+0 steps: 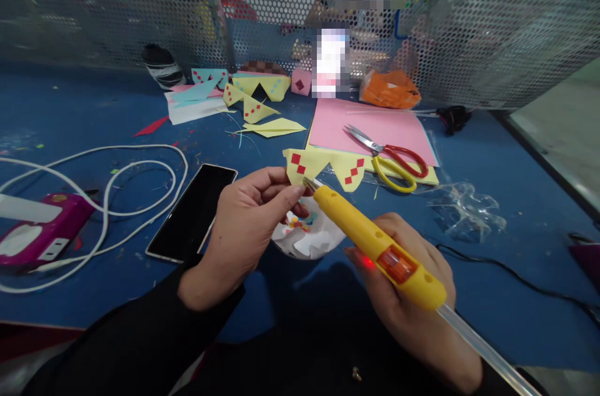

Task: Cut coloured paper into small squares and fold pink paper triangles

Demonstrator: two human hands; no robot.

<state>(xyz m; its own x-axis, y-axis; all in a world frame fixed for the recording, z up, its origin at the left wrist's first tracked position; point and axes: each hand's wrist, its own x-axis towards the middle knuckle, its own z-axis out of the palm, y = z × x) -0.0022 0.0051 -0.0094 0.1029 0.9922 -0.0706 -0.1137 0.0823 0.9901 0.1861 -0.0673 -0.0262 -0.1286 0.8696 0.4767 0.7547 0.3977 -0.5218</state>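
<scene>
Between the thumb and fingers of my left hand [253, 221] is a yellow paper cutout [321, 162] with two pointed lobes, each bearing small red diamonds. My right hand [412, 283] is wrapped round a yellow hot glue gun [360, 221], a clear glue stick running out of its back end and a red light glowing on its side. The gun's metal nozzle meets or nearly meets the cutout's left lobe; I cannot tell if they touch. Below the cutout sits a crumpled white paper bowl [304, 243] holding small coloured bits, partly hidden by my left fingers.
Scissors [394, 162] with red and yellow handles lie on pink paper sheets [332, 124]. A black phone [192, 212], white cable [105, 215] and purple power strip [51, 227] are at left. More yellow cutouts [260, 108] lie behind; crinkled clear plastic [469, 212] is at right.
</scene>
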